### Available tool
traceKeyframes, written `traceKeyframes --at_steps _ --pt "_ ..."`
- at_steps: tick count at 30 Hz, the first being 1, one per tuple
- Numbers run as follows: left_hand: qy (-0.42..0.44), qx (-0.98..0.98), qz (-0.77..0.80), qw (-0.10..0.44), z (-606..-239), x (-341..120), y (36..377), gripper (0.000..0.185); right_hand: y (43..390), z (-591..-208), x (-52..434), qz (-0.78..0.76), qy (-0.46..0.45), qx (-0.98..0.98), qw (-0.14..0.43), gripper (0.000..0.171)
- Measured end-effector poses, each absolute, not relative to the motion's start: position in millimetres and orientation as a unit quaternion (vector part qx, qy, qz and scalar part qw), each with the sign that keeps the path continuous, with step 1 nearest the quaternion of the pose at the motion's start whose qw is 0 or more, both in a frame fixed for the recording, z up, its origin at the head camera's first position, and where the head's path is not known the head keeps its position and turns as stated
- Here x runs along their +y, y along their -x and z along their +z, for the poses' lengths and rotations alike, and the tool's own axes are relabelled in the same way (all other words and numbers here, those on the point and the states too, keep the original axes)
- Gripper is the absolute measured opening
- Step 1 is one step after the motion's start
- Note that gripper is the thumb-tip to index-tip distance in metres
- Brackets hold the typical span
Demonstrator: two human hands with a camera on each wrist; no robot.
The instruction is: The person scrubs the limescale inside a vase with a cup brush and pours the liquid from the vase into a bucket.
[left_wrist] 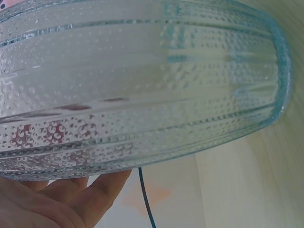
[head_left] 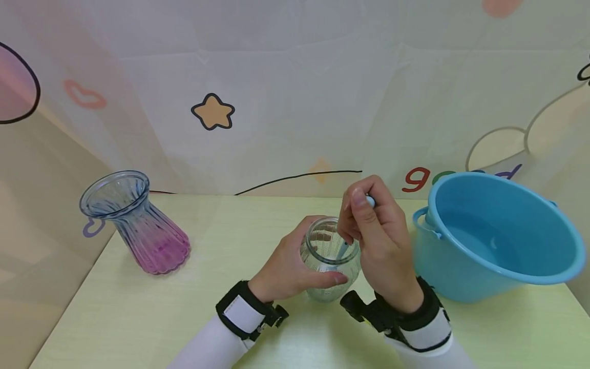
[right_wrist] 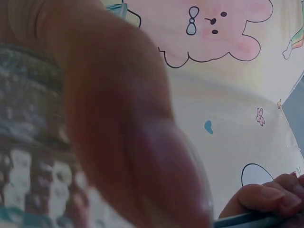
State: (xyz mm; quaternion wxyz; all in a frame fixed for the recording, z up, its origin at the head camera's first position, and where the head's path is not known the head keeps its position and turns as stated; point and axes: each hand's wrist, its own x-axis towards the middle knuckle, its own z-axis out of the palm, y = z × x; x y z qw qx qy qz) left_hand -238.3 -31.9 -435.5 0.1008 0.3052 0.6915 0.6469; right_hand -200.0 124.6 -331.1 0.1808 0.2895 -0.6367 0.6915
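the left hand (head_left: 288,269) is wrapped around a small clear glass jar (head_left: 329,266) that stands upright on the pale green table (head_left: 138,307), near its front edge and about the middle; the thumb lies curled across the jar's near side and the other fingers go round the far side. in the left wrist view the jar's ribbed, dimpled wall (left_wrist: 142,80) fills nearly the whole picture, with the palm and fingers (left_wrist: 71,199) pressed against it from below. the right hand (head_left: 380,241) is above and just right of the jar's mouth, its fingers curled and pinching a thin light blue stick (head_left: 343,248) whose lower end goes down inside the jar; what sits at that end is hard to make out through the glass. the right wrist view is mostly blurred skin, with fingertips (right_wrist: 270,199) on the stick (right_wrist: 247,221) at the bottom right. a blue plastic bucket (head_left: 498,241) stands just beside the right hand, and a tall purple-tinted glass vase (head_left: 138,225) stands well apart to the left
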Motion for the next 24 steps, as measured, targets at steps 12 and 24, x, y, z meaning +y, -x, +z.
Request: traceKeyframes --at_steps 12,24 --pt "-0.318 0.696 0.638 0.091 -436.4 -32.6 240.1 0.077 202.6 -341.5 112.4 0.651 -0.275 -0.698 0.116 0.020" --pt "-0.328 0.710 0.618 0.076 -435.8 -34.0 240.3 0.084 200.4 -339.9 112.8 0.616 -0.259 -0.740 0.073 0.021"
